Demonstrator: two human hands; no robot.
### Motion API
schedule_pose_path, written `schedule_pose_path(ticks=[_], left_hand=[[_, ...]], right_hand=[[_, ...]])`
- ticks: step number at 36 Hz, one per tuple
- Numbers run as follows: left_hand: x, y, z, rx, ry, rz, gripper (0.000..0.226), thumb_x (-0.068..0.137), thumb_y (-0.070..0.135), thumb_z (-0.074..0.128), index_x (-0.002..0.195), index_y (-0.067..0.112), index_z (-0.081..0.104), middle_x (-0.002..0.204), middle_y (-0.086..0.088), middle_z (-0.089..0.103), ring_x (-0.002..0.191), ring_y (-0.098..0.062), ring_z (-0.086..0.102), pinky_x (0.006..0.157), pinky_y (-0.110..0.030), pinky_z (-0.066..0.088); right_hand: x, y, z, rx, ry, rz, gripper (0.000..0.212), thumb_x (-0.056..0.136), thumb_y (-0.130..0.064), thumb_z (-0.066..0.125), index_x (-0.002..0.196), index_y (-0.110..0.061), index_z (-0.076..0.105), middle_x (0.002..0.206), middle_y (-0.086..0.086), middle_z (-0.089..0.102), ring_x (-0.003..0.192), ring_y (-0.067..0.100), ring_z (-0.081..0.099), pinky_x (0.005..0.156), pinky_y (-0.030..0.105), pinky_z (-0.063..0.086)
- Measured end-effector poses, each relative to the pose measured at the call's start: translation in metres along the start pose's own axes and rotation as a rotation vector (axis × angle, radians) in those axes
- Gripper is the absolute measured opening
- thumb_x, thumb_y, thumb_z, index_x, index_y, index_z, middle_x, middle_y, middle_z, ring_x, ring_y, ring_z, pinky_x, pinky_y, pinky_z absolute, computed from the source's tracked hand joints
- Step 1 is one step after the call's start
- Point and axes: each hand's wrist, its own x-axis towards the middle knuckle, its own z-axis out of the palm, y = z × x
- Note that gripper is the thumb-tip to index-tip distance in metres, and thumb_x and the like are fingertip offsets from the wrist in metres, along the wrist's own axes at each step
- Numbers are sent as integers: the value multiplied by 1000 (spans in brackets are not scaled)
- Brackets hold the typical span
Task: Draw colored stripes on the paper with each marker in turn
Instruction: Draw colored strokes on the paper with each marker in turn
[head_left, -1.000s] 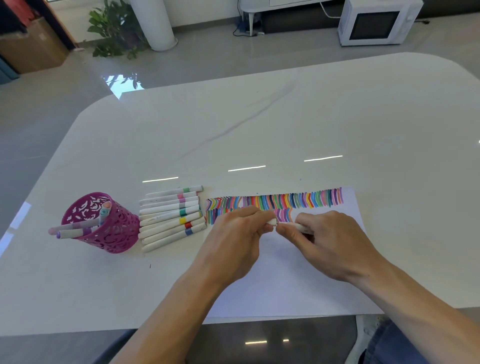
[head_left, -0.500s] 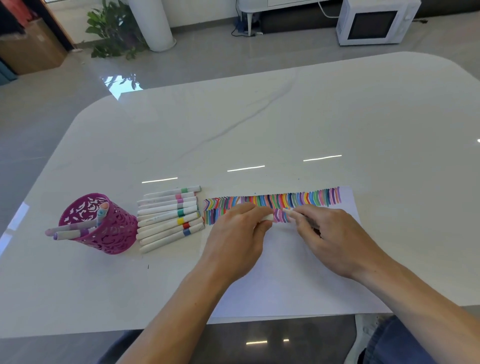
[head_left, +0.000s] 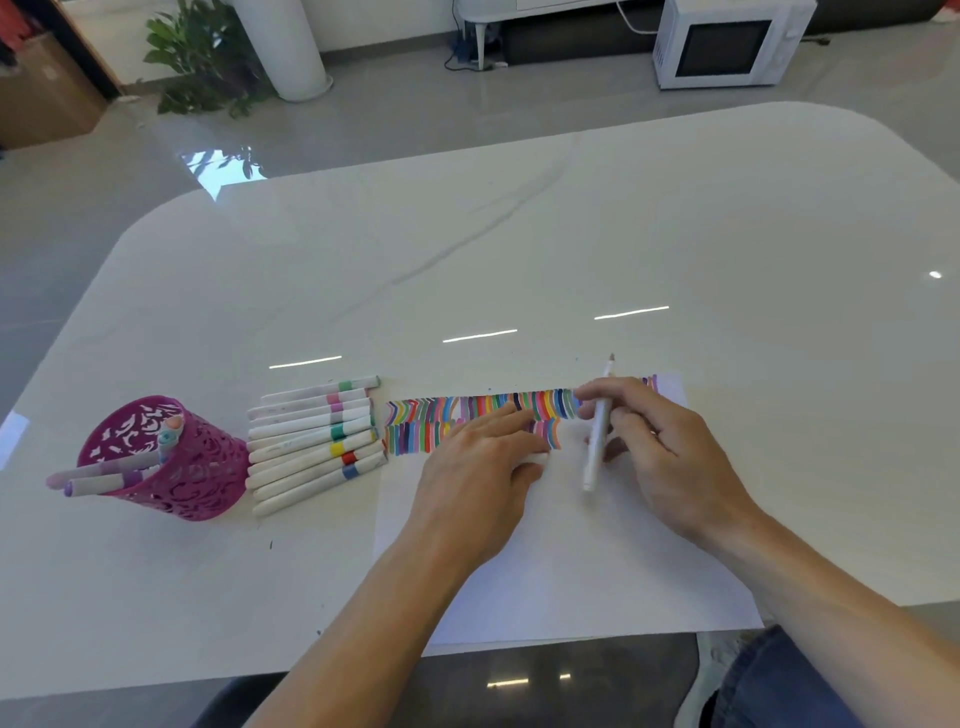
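Observation:
A white paper sheet (head_left: 571, 571) lies at the table's near edge, with two rows of colored stripes (head_left: 431, 421) along its far side. My right hand (head_left: 660, 457) grips a white marker (head_left: 597, 441) above the paper. The marker stands nearly upright, its uncapped tip pointing away from me. My left hand (head_left: 478, 467) rests on the paper over the stripes and pinches a small white cap (head_left: 537, 459) between thumb and fingers.
Several capped white markers (head_left: 311, 441) lie in a row left of the paper. A pink cut-out pen cup (head_left: 176, 467) with a few markers stands further left. The white table (head_left: 519, 249) stretches beyond; a microwave (head_left: 722, 47) and a plant (head_left: 202, 57) sit on the floor.
The hands were together on the marker and have parted. My right hand carried the marker to the right and swung its tip away from me; the cap stayed with my left hand.

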Motion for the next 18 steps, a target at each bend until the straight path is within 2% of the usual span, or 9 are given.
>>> schedule_pose_path(ticks=[4, 7, 10, 14, 18], left_hand=[[-2, 0, -1, 7, -18, -7, 23, 93, 25, 66, 114, 32, 74, 139, 11, 59, 136, -9, 45, 108, -25, 34], [-4, -2, -2, 6, -13, -10, 25, 91, 25, 68, 113, 33, 74, 136, 12, 62, 134, -10, 47, 109, -30, 39], [-4, -2, -4, 7, -27, -12, 25, 91, 26, 68, 114, 34, 73, 136, 13, 61, 134, -10, 47, 109, -31, 40], [-5, 0, -5, 17, -29, -7, 25, 92, 26, 68, 115, 34, 73, 138, 12, 60, 135, -9, 46, 111, -29, 38], [-6, -1, -6, 5, -38, -4, 25, 93, 27, 66, 116, 35, 73, 140, 13, 58, 137, -8, 43, 109, -22, 31]], right_hand=[[3, 0, -1, -4, -34, 2, 42, 93, 4, 55, 108, -32, 69, 98, -7, 75, 93, 12, 71, 83, 34, 60], [1, 2, 0, -31, -54, -12, 29, 89, -10, 72, 100, -36, 66, 92, -5, 76, 79, 11, 71, 76, 25, 56], [0, 4, 5, -47, -42, 0, 20, 86, -27, 81, 94, -35, 65, 81, -4, 71, 63, 12, 60, 65, 23, 50], [0, 0, 8, -9, -31, 20, 10, 97, -34, 67, 90, -27, 65, 72, 2, 67, 64, 22, 61, 61, 36, 49], [1, 0, 11, 96, 3, 66, 25, 104, -27, 55, 87, -22, 72, 70, 7, 70, 58, 20, 63, 55, 31, 49]])
